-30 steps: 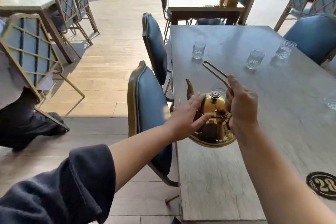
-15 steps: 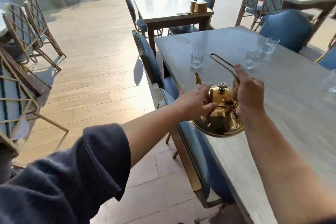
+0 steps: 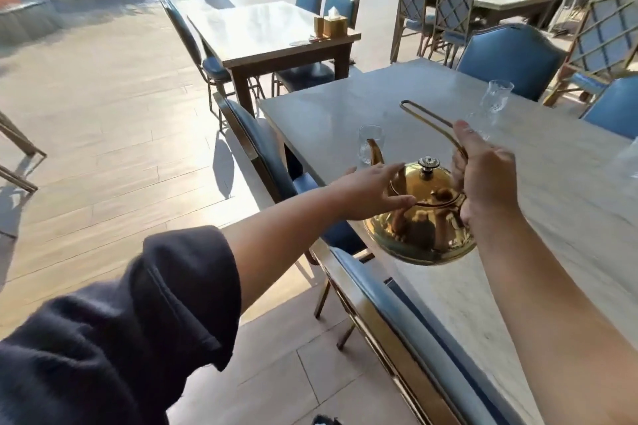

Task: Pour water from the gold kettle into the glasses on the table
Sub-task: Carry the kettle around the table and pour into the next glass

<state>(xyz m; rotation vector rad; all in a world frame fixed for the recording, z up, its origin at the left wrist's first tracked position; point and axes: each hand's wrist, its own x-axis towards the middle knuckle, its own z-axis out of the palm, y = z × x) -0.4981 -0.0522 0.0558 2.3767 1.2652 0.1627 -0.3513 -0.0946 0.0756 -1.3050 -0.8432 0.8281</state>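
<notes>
The gold kettle (image 3: 423,217) hangs in the air over the near edge of the grey marble table (image 3: 569,190). My right hand (image 3: 483,179) grips its long loop handle. My left hand (image 3: 371,193) lies flat against the kettle's left side, fingers spread, by the lid. The curved spout points at a small clear glass (image 3: 369,143) standing just beyond it. A second glass (image 3: 497,102) stands further back on the right. A third glass (image 3: 626,162) is blurred at the right edge.
Blue padded chairs with gold frames (image 3: 272,162) line the table's left side, one (image 3: 407,317) right below the kettle. Another blue chair (image 3: 511,59) stands at the far end. A wooden table (image 3: 269,34) with tissue boxes stands behind. Paved floor opens to the left.
The view has swung left and moved along the table. The kettle stays in both hands and now sits closer to the nearest glass, spout towards it.
</notes>
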